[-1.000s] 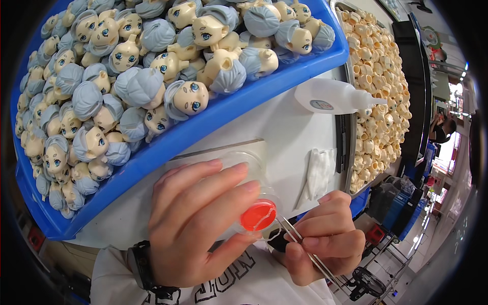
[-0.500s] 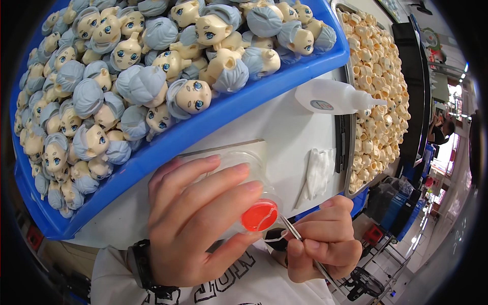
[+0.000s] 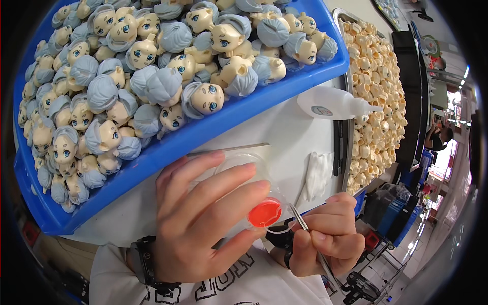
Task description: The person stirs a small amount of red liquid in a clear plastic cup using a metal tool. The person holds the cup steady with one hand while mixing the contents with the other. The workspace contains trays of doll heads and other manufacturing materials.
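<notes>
The left hand [image 3: 203, 223] grips a clear sheet with a round red piece [image 3: 264, 212]; the right hand [image 3: 328, 239] pinches tweezers [image 3: 305, 231], whose tip is hard to see.

Doll heads [image 3: 152, 86] in tray [image 3: 168, 147] behind hands; bottle [image 3: 333, 103] right (lying on table [image 3: 284, 132]).

Workstation surroundings: white bench with bulk trays, open shop floor to the right.

The white tabletop [image 3: 284, 137] carries a large blue tray [image 3: 168, 152] filled with doll heads [image 3: 152, 76] having pale blue hair. Just beside it on the right stands a metal tray [image 3: 341, 147] heaped with cream-coloured small parts [image 3: 376, 91]. A white squeeze bottle [image 3: 333, 104] lies between the two trays. Beyond the bench edge, blue crates [image 3: 401, 218] stand on a light floor [image 3: 432, 244]. Bright light enters at the far right [image 3: 450, 157].
</notes>
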`<state>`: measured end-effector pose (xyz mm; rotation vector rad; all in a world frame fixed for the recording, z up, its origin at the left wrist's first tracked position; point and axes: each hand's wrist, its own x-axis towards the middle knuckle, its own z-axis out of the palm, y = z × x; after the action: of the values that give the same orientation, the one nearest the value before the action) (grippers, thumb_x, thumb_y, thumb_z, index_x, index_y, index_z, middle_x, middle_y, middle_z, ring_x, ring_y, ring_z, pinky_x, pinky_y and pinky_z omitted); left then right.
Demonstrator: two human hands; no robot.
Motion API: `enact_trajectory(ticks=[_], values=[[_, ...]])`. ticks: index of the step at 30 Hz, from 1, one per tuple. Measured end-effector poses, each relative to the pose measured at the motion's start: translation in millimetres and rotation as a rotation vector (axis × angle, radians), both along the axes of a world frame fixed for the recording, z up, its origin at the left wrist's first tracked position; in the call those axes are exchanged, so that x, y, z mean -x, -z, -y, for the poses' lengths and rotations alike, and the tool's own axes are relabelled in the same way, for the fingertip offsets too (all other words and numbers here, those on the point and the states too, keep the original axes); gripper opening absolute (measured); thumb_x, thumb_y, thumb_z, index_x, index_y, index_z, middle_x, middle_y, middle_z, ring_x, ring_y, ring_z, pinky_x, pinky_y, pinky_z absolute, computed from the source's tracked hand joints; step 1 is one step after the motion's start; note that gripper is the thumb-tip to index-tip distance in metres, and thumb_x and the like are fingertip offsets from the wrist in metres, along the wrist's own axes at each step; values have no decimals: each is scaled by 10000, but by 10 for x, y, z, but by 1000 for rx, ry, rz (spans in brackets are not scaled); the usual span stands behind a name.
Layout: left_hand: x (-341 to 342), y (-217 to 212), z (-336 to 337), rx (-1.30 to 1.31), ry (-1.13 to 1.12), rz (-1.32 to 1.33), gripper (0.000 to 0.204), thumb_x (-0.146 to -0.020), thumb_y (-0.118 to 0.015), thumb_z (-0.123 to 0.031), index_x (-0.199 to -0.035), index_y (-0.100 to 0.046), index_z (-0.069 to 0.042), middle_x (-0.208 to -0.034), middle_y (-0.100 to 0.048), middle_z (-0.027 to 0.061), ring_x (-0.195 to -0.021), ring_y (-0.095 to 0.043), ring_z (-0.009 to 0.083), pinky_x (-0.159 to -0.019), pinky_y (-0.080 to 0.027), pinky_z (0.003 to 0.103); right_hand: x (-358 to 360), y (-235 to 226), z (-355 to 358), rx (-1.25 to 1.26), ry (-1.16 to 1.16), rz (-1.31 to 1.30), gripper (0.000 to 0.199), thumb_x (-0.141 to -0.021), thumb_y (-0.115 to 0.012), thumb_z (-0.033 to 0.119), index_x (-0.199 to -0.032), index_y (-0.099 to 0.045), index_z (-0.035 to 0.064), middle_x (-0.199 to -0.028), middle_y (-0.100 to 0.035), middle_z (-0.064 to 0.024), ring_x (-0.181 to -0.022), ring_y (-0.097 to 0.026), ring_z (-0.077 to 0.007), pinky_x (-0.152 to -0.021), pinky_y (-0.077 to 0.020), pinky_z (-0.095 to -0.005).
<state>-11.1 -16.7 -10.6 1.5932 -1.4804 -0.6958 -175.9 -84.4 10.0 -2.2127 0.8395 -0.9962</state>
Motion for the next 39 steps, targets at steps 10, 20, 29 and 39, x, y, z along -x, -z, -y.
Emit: enact_trajectory(ticks=[10,20,29,39], values=[[2,6,8,22,8,-26,446,-650,-741,-221,-1013,-581,-17,-1060,-590,169,-1005,-518,367,-867,-410,440,50,1,45,68,43,164,208,-801,-598,164,-863,-412,95,-606,-499,-2,-529,-426,-104,-668,-301,-346],[49,36,27,55,-105,-96,506,-627,-741,-178,-1070,-563,-9,-1099,-562,186,-994,-521,356,-875,-408,432,173,115,13,-95,-29,211,304,-746,-662,178,-877,-406,79,-636,-507,-29,-534,-419,-117,-567,-283,-284],[-108,-126,-131,261,-40,-59,274,-630,-718,-321,-806,-640,-125,-825,-506,44,-794,-447,244,-673,-368,325,319,108,-19,48,-100,236,377,-703,-691,195,-915,-392,110,-696,-474,2,-585,-446,-129,-637,-302,-322],[-67,-257,-109,95,19,-8,225,-617,-742,-368,-753,-679,-199,-800,-479,-2,-746,-388,217,-638,-325,312,242,86,-136,12,-134,217,407,-705,-716,224,-939,-394,141,-708,-474,26,-627,-471,-128,-694,-314,-333]])
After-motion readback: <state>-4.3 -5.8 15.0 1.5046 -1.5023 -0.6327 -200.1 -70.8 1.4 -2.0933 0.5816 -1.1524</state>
